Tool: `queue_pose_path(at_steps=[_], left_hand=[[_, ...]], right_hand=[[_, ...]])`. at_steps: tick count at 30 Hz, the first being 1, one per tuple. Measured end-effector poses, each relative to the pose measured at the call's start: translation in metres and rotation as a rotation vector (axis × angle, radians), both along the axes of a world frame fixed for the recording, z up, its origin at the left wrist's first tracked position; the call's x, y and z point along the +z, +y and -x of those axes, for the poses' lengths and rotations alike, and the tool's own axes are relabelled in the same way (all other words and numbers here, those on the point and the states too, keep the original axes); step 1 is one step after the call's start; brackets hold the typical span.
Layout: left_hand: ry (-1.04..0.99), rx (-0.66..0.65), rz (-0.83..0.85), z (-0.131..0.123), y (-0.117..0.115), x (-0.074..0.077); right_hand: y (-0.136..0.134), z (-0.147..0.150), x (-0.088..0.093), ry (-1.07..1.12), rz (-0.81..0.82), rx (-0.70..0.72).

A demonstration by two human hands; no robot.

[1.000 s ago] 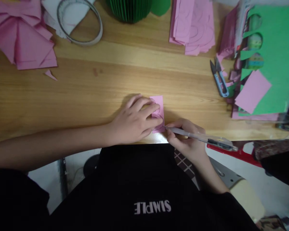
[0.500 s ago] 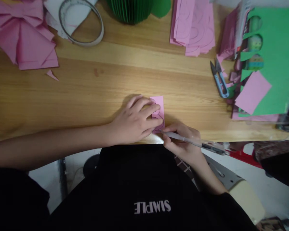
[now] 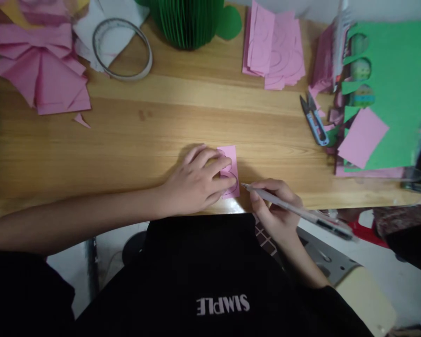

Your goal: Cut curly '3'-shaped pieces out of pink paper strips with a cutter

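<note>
A small pink paper strip with dark curved pen lines lies near the table's front edge. My left hand rests on it with spread fingers, pressing it against the wood and covering its left part. Just right of the strip, my right hand is closed around a clear pen. The pen's tip points left, apart from the paper by a small gap.
Along the back lie a pink folded bow, a tape roll, a green honeycomb paper piece and pink sheets with drawn curves. Blue thread snips lie to the right, beside green paper and a pink rectangle.
My right hand has drawn the pen off the paper to the right, and its tip is lifted away. My left hand stays on the strip. The view has shifted slightly.
</note>
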State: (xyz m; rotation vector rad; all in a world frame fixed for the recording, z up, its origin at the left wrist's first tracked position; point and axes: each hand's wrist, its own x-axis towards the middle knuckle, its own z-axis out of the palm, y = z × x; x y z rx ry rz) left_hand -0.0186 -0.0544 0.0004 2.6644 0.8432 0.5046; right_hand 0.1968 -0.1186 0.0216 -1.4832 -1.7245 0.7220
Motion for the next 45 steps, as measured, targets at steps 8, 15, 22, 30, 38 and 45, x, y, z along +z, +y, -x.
queue_pose_path(at_steps=[8, 15, 22, 30, 38, 45], left_hand=[[0.005, 0.014, -0.035, -0.001, -0.001, 0.001], [-0.019, 0.067, 0.008, 0.0, -0.002, -0.001], [-0.167, 0.125, 0.158, 0.002, -0.003, -0.005], [-0.33, 0.083, 0.366, 0.013, 0.02, 0.013], [0.048, -0.246, -0.005, 0.04, 0.036, 0.017], [0.095, -0.281, 0.016, 0.049, 0.038, 0.001]], right_hand=[[-0.001, 0.005, -0.006, -0.176, -0.133, 0.115], [0.002, 0.009, -0.008, -0.283, -0.298, 0.141], [0.0, 0.016, -0.014, -0.308, -0.394, 0.117], [0.002, 0.017, -0.017, -0.311, -0.413, 0.119], [0.004, 0.017, -0.016, -0.353, -0.478, 0.119], [0.005, 0.017, -0.016, -0.37, -0.469, 0.134]])
